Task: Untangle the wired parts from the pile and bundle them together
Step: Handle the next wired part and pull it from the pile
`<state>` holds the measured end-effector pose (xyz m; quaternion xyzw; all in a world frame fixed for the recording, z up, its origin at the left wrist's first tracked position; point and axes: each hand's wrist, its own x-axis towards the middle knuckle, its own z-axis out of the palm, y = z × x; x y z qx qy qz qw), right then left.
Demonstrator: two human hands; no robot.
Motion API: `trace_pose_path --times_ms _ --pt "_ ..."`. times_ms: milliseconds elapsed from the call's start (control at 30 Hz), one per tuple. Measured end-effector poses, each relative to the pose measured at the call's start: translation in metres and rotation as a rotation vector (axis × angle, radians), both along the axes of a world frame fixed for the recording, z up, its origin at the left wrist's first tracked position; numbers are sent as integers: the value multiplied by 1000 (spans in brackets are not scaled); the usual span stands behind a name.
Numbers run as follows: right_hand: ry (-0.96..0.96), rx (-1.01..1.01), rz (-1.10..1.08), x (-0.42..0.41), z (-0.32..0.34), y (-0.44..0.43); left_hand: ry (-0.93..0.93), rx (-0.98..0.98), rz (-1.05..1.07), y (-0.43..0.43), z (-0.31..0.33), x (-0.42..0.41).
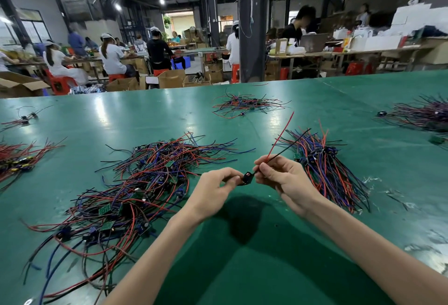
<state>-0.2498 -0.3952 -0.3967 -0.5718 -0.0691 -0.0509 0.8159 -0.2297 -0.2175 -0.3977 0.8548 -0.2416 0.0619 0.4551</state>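
Note:
A big tangled pile (135, 190) of red, blue and black wires with small green boards lies on the green table (254, 268), left of my hands. My left hand (215, 188) pinches a small black part (247, 178) of one wired piece. My right hand (281, 178) pinches that piece's red and black wires (281, 138), which stick up and away to the right. Just right of my right hand lies a straightened bundle (324, 166) of wired parts, its wires roughly aligned.
Smaller wire heaps lie at the table's far middle (247, 105), far right (421, 115) and left edge (17, 159). Beyond the table's far edge stand cardboard boxes, a dark pillar (252, 37) and seated workers at other benches.

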Motion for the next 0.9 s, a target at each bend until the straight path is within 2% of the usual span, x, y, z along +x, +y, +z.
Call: trace_pose_path --times_ms 133,200,433,567,700,900 --pt "-10 31 -24 1 4 -4 -88 82 37 -2 -2 -1" --pt "-18 37 -31 0 7 -5 -67 48 41 -4 -2 -3" --pt "59 36 -31 1 8 -7 266 -173 -46 -16 -5 -9" --pt "145 -12 27 1 4 -5 343 -263 -9 -18 -6 -9" --pt "148 -51 71 1 2 -4 377 -302 36 -19 -7 -9" --pt "163 -57 30 1 2 -4 524 -427 -6 -20 -5 -11"
